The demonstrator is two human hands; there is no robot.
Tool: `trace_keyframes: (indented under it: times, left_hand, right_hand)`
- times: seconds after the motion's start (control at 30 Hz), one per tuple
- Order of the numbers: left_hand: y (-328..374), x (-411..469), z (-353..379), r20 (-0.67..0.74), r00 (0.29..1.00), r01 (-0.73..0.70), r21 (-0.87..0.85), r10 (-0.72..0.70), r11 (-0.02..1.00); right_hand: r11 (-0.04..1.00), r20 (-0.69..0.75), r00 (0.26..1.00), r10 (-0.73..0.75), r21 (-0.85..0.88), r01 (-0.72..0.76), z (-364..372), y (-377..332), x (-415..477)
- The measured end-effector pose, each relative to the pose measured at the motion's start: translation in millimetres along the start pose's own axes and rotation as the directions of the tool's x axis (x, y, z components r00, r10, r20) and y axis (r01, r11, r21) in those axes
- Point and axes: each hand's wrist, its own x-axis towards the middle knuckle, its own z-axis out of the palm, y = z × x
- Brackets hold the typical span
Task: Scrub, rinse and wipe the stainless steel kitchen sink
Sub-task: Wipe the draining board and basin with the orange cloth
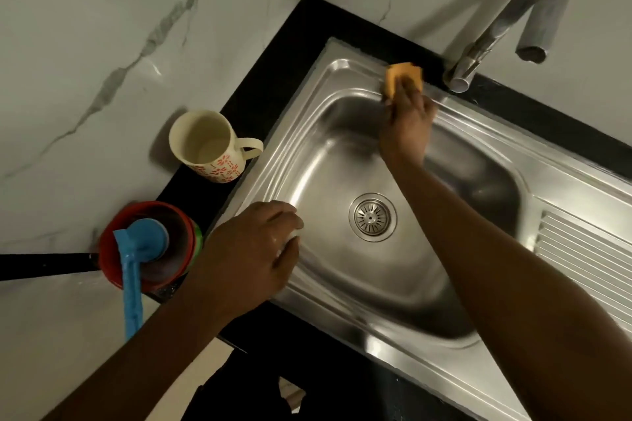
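Note:
The stainless steel sink (345, 284) fills the middle of the view, with a round drain strainer (372, 217) at the bottom of its basin. My right hand (407, 123) presses a yellow sponge (400, 77) against the sink's far rim, just left of the tap base. My left hand (254, 249) rests on the sink's left rim, fingers curled over the edge. Something pale shows under its fingertips, too small to make out.
A curved steel tap (506, 20) rises at the back right. A cream mug with red flowers (208, 147) stands on the black counter (284, 55) left of the sink. A red bowl (113, 243) holds a blue-handled brush (131, 284). The ribbed drainboard (588, 256) lies right.

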Motion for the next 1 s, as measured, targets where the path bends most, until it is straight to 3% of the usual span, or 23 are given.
trace_keyframes:
  times: [0.2, 0.5, 0.63, 0.8, 0.93, 1.0]
  left_hand:
    - [-4, -16, -6, -0.03, 1.0, -0.006, -0.002, 0.006, 1.0]
    - [-13, -22, -24, -0.041, 0.996, 0.08, -0.031, -0.081, 0.996]
    - [-15, -29, -36, -0.087, 0.985, 0.147, -0.037, -0.15, 0.988]
    - [-15, -40, -41, -0.133, 0.981, 0.138, -0.049, -0.143, 0.989]
    - [-10, -43, -40, -0.16, 0.978, 0.131, -0.033, -0.134, 0.991]
    - [-6, -43, -40, -0.165, 0.979, 0.117, -0.034, -0.121, 0.993]
  right_hand:
    - [0.968, 0.152, 0.971, -0.187, 0.196, 0.156, 49, -55, 9]
    - [0.757, 0.389, 0.894, -0.222, 0.646, -0.093, 60, -87, -103]
    - [0.722, 0.501, 0.799, -0.333, 0.68, -0.125, 47, -83, -148]
    - [0.699, 0.648, 0.629, -0.43, 0.679, -0.222, 33, -76, -207]
    - [0.626, 0.781, 0.494, -0.381, 0.611, -0.484, 9, -70, -213]
    - [0.603, 0.8, 0.457, -0.389, 0.596, -0.53, -2, -58, -214]
